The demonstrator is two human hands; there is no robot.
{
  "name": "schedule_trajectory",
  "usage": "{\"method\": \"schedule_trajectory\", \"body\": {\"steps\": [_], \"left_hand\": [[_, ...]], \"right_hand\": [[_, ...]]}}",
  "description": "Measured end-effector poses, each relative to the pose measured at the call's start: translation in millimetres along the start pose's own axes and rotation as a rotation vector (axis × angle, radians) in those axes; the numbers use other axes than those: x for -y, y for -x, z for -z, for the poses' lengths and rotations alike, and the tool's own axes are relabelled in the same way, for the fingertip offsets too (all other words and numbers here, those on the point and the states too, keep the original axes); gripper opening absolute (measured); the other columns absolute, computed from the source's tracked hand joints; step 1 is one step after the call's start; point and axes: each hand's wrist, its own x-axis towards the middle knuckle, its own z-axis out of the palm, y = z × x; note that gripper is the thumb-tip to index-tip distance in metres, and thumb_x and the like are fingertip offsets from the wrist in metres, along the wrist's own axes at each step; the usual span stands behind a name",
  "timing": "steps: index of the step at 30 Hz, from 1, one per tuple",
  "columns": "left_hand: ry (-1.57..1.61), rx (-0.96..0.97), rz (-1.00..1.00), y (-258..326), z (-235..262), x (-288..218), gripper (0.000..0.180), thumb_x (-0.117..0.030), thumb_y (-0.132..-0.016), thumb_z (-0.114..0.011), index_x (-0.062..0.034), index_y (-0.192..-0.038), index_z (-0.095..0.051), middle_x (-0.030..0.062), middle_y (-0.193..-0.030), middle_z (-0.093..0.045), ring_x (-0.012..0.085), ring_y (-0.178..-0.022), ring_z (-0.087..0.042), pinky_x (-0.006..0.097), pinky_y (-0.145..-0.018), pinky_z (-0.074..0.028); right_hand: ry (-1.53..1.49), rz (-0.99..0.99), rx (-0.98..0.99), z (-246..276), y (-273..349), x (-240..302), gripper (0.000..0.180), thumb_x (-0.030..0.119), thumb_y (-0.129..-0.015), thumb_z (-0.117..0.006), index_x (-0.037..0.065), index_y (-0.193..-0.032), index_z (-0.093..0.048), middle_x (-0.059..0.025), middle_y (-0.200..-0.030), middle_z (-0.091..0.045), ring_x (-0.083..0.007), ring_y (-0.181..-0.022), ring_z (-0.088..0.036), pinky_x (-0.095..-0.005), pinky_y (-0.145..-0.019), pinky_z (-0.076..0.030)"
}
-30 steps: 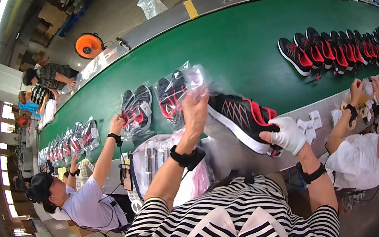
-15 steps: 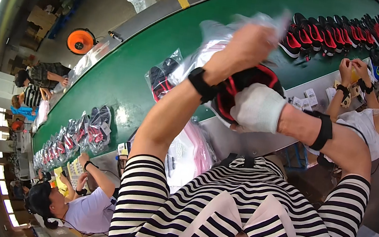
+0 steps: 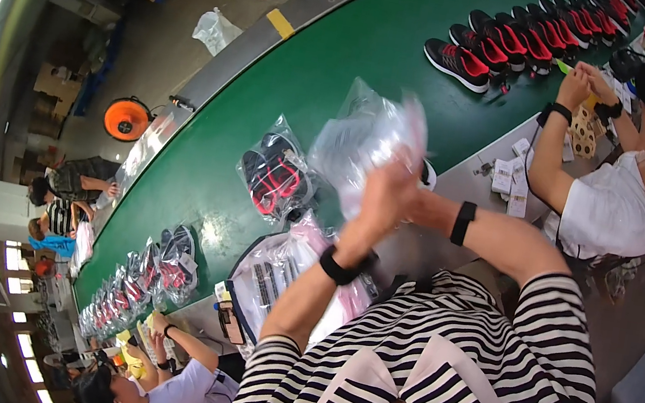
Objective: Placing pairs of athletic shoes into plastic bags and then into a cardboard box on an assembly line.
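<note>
Both my hands are raised together over the near edge of the green conveyor belt [image 3: 346, 53], gripping a clear plastic bag [image 3: 366, 141]. My left hand [image 3: 376, 210] holds its lower part and my right hand [image 3: 409, 190] closes on it from the right. The bag is blurred; a dark shoe end [image 3: 428, 173] shows at its right side. Both wrists wear black bands. Just left of the bag, a bagged red and black shoe [image 3: 276, 176] lies on the belt.
A stack of flat plastic bags [image 3: 278, 270] lies on the grey ledge below my hands. Several red and black shoes [image 3: 516, 42] line the belt at upper right, near a person in white [image 3: 617, 206]. More bagged shoes [image 3: 160, 269] and another person [image 3: 175, 389] are at lower left.
The red and black shoe that my right hand held in the open has gone into the plastic bag. My hands have come together and dropped lower toward the belt edge.
</note>
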Motion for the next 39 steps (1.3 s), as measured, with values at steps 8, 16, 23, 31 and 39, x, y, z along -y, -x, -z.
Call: {"method": "schedule_trajectory", "body": {"steps": [8, 16, 23, 31, 39], "left_hand": [[0.03, 0.106, -0.203, -56.5, 13.6, 6.1, 0.006, -0.004, -0.077, -0.056, 0.0012, -0.08, -0.057, 0.015, -0.057, -0.057, 0.0266, -0.049, -0.055, 0.035, -0.047, -0.039], [-0.125, 0.261, 0.188, -41.4, 42.2, -14.9, 0.013, -0.01, -0.08, -0.06, -0.0001, -0.087, -0.056, 0.0216, -0.066, -0.055, 0.0292, -0.057, -0.057, 0.035, -0.054, -0.043], [0.259, -0.016, 0.646, -38.8, 55.7, 29.0, 0.014, -0.012, -0.083, -0.064, 0.0012, -0.082, -0.062, -0.0044, -0.074, -0.056, 0.0041, -0.067, -0.047, 0.021, -0.055, -0.04], [0.936, -0.54, 0.829, -15.8, 80.4, 81.5, 0.021, -0.016, -0.087, -0.059, -0.0042, -0.104, -0.054, 0.0054, -0.089, -0.06, 0.0161, -0.073, -0.06, 0.029, -0.062, -0.052], [0.845, -0.534, 0.733, -4.0, 71.2, 71.1, 0.018, -0.013, -0.086, -0.058, -0.0013, -0.1, -0.057, 0.0036, -0.09, -0.059, 0.0125, -0.079, -0.055, 0.027, -0.066, -0.046]], "right_hand": [[0.468, 0.332, 0.615, 31.5, -50.6, 80.6, 0.009, 0.017, -0.065, -0.061, 0.008, -0.068, -0.063, -0.012, -0.069, -0.063, -0.0284, -0.065, -0.062, -0.0396, -0.056, -0.048], [0.295, 0.161, 0.438, 40.0, -33.9, 11.9, 0.02, 0.023, -0.065, -0.061, 0.007, -0.076, -0.064, -0.0144, -0.076, -0.064, -0.0274, -0.074, -0.063, -0.0386, -0.06, -0.049], [0.152, 0.071, 0.289, -26.8, -94.1, 3.0, 0.03, 0.029, -0.066, -0.061, 0.005, -0.083, -0.066, -0.0165, -0.082, -0.064, -0.0265, -0.081, -0.063, -0.0378, -0.064, -0.049], [-0.41, -0.746, 0.68, 31.9, -34.3, -4.5, 0.058, 0.056, -0.079, -0.057, 0.004, -0.103, -0.06, -0.0114, -0.089, -0.063, -0.0174, -0.073, -0.061, -0.0337, -0.062, -0.049], [0.001, -0.291, 0.177, 63.3, -33.0, 28.2, 0.027, 0.031, -0.078, -0.056, 0.005, -0.076, -0.061, -0.0148, -0.068, -0.062, -0.0301, -0.064, -0.06, -0.0403, -0.061, -0.048]]}}
